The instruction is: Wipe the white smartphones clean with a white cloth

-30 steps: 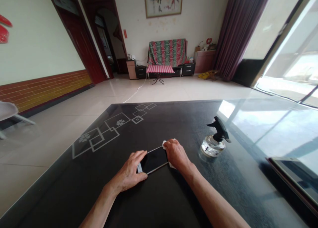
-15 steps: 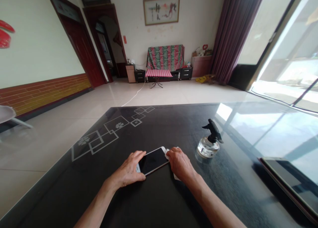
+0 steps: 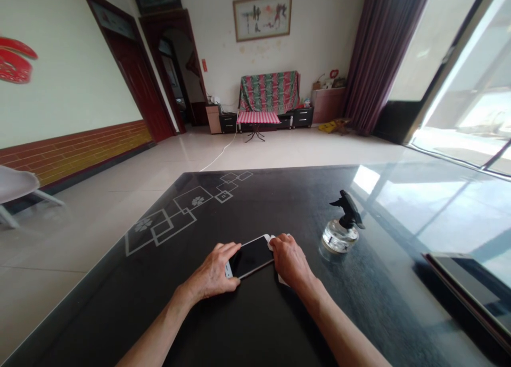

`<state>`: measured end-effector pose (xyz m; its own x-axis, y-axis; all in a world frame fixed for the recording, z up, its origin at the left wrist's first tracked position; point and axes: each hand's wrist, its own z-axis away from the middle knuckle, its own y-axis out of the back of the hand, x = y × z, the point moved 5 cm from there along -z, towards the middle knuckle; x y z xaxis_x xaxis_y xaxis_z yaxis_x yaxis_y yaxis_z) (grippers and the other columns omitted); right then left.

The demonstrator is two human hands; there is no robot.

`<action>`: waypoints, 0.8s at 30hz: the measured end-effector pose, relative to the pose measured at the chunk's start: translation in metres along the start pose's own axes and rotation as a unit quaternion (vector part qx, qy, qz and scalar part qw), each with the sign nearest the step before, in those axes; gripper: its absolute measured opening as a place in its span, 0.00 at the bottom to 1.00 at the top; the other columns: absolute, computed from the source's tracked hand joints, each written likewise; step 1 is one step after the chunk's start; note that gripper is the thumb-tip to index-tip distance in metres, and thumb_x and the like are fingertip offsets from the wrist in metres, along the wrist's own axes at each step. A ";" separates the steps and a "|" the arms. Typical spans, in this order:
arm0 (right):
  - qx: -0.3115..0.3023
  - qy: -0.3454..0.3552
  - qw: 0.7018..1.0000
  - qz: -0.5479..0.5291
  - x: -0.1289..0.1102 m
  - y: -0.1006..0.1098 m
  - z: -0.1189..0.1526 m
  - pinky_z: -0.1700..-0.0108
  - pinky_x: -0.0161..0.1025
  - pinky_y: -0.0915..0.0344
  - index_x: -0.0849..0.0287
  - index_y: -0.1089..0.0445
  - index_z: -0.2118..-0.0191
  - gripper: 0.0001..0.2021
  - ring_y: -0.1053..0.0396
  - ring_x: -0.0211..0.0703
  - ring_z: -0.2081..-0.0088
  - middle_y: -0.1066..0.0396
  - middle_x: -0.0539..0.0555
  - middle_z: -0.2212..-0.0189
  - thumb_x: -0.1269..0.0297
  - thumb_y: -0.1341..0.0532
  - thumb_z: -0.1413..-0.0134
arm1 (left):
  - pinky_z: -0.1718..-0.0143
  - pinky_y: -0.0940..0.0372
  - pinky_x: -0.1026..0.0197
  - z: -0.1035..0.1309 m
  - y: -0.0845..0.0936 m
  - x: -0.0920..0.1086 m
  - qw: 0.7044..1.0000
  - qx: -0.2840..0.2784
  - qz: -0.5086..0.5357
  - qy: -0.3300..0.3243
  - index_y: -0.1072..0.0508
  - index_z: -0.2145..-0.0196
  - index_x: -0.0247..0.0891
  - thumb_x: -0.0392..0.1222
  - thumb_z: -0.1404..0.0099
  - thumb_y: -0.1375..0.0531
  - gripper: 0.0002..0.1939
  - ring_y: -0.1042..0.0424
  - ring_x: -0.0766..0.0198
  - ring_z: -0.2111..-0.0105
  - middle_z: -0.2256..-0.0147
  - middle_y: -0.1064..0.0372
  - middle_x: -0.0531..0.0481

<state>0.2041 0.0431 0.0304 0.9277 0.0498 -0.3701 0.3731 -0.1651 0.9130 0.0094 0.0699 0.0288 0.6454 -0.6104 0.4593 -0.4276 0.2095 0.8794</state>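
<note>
A white-framed smartphone (image 3: 252, 256) with a dark screen lies tilted on the black table (image 3: 255, 324). My left hand (image 3: 213, 271) grips its left end, thumb along the near edge and fingers along the far edge. At the phone's right end, my right hand (image 3: 292, 259) is closed on a crumpled white tissue (image 3: 272, 242), pressed to the corner there. Part of the tissue sticks out under the palm; the rest is hidden by the fingers.
To the right stands a clear spray bottle (image 3: 340, 234) with a black trigger head. A flat tablet-like device (image 3: 473, 287) lies at the table's right side. Past the far edge are a small checked table (image 3: 258, 117) and a white chair (image 3: 18, 185) at left.
My view has turned slightly left, so the scene sits a little further right. Both hands keep their hold on the phone and the tissue, with hardly any shift between them.
</note>
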 end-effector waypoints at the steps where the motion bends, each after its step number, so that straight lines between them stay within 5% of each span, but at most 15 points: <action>1: 0.001 0.001 1.000 0.000 0.000 0.001 0.002 0.62 0.35 0.41 0.59 0.27 0.62 0.12 0.34 0.45 0.59 0.30 0.58 0.63 0.73 0.48 0.40 | 0.42 0.42 0.48 0.000 0.001 0.001 1.000 0.002 -0.001 -0.004 0.36 0.42 0.38 0.34 0.56 0.38 0.40 0.37 0.48 0.45 0.43 0.36 0.43; 8: 0.039 0.033 0.998 -0.026 -0.003 0.016 0.004 0.57 0.35 0.40 0.58 0.28 0.60 0.11 0.35 0.44 0.59 0.30 0.56 0.62 0.72 0.48 0.39 | 0.44 0.38 0.52 0.000 0.011 -0.003 0.999 0.007 0.036 0.010 0.34 0.43 0.40 0.36 0.53 0.39 0.36 0.32 0.53 0.48 0.47 0.31 0.46; 15: 0.100 0.047 0.991 -0.070 -0.008 0.022 -0.007 0.51 0.37 0.40 0.59 0.28 0.59 0.12 0.35 0.44 0.55 0.29 0.56 0.58 0.72 0.49 0.39 | 0.48 0.32 0.55 -0.001 0.010 -0.021 0.976 0.027 0.208 0.065 0.33 0.45 0.35 0.37 0.50 0.40 0.31 0.28 0.55 0.51 0.49 0.29 0.45; 24: 0.126 -0.029 0.983 -0.129 0.014 0.016 -0.015 0.60 0.34 0.36 0.58 0.25 0.62 0.13 0.28 0.41 0.64 0.25 0.54 0.64 0.70 0.48 0.42 | 0.46 0.33 0.55 -0.004 0.014 -0.019 0.982 0.026 0.179 0.051 0.30 0.49 0.39 0.38 0.50 0.39 0.28 0.31 0.55 0.48 0.49 0.31 0.49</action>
<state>0.2231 0.0562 0.0422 0.7976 0.0674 -0.5994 0.5732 -0.3943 0.7183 -0.0062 0.0871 0.0332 0.5069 -0.4248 0.7500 -0.6686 0.3554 0.6532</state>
